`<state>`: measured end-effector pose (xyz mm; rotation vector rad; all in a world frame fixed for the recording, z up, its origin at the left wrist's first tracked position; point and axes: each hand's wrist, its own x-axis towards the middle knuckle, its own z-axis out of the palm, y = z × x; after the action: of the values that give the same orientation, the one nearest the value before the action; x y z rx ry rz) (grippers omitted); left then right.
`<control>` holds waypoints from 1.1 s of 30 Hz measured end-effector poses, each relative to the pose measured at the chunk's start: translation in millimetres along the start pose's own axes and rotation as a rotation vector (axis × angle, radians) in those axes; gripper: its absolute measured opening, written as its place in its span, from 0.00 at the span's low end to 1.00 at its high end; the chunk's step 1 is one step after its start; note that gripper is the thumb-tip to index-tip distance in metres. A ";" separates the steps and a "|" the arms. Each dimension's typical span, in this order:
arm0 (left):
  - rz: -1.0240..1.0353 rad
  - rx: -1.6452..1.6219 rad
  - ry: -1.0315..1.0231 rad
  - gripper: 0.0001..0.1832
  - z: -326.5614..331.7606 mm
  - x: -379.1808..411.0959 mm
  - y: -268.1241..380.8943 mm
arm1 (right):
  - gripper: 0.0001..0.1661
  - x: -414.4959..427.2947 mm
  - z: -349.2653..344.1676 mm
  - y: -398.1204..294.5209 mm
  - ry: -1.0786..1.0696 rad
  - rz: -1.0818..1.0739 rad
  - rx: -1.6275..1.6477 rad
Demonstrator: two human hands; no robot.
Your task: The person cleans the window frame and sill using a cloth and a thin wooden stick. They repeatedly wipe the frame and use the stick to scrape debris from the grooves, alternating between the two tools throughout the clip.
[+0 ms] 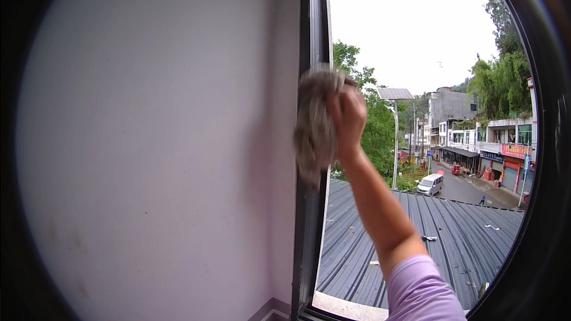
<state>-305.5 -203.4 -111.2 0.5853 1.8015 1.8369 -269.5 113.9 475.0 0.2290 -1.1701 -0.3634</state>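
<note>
My right hand (350,118) is raised and grips a bunched, grey-brown cloth (316,129). Motion blur softens both the cloth and the fingers. The cloth lies over the dark metal side frame (308,227) of a window and hangs down in folds below my fingers. Its contact with the frame looks close, though the blur hides the exact edge. My bare forearm and a lilac short sleeve (421,292) reach up from the lower right. My left hand is out of view.
A pale wall (156,142) with small marks stands left of the frame. Beyond the opening, a grey corrugated metal roof (357,249) carries scattered debris. Farther out are a solar street lamp (395,142), a white van (430,184), a road and shopfronts with signs bearing writing.
</note>
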 end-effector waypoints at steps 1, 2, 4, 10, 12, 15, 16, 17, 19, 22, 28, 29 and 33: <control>0.002 -0.003 -0.003 0.11 -0.5 5.6 3.2 | 0.11 69.3 16.9 17.4 0.056 -0.039 -0.129; 0.000 -0.004 -0.011 0.11 -1.4 11.7 6.0 | 0.14 139.6 31.2 21.5 0.109 -0.056 -0.250; -0.006 0.007 0.002 0.11 -11.2 18.2 12.8 | 0.16 240.1 65.9 50.9 0.114 -0.094 -0.141; 0.007 -0.014 -0.044 0.10 -10.6 32.4 8.1 | 0.16 287.7 113.5 105.4 -0.312 0.586 0.092; 0.017 -0.023 -0.066 0.10 -4.8 32.8 -0.8 | 0.17 269.4 107.2 116.1 -0.317 0.591 0.087; 0.033 -0.020 -0.114 0.09 5.5 32.3 -15.7 | 0.18 223.7 88.4 129.1 -0.296 0.550 0.006; 0.045 -0.017 -0.124 0.09 8.5 29.6 -20.3 | 0.19 203.6 79.2 133.4 -0.265 0.488 -0.046; 0.052 -0.013 -0.140 0.09 11.5 26.9 -26.4 | 0.20 176.6 69.9 145.2 -0.229 0.344 -0.161; 0.083 0.031 -0.068 0.09 -9.7 15.4 -30.2 | 0.20 107.0 54.4 83.0 -0.290 0.331 0.043; 0.120 0.020 -0.123 0.08 4.7 2.7 -52.2 | 0.11 -9.5 -7.1 22.5 -0.143 0.006 -0.049; 0.121 0.070 -0.141 0.07 -0.3 -54.2 -96.5 | 0.14 -267.3 -187.9 -146.2 -0.917 0.387 -0.107; 0.087 0.119 -0.124 0.07 6.6 -77.4 -62.0 | 0.14 -286.6 -210.4 -171.9 -1.159 0.508 -0.125; 0.184 0.252 -0.271 0.11 17.9 -141.2 6.2 | 0.26 -311.0 -266.8 -214.0 -1.636 0.915 -0.257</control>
<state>-184.2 -276.8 -98.9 1.0718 1.8529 1.5604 -162.7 36.4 32.0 -1.0264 -2.5963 0.2365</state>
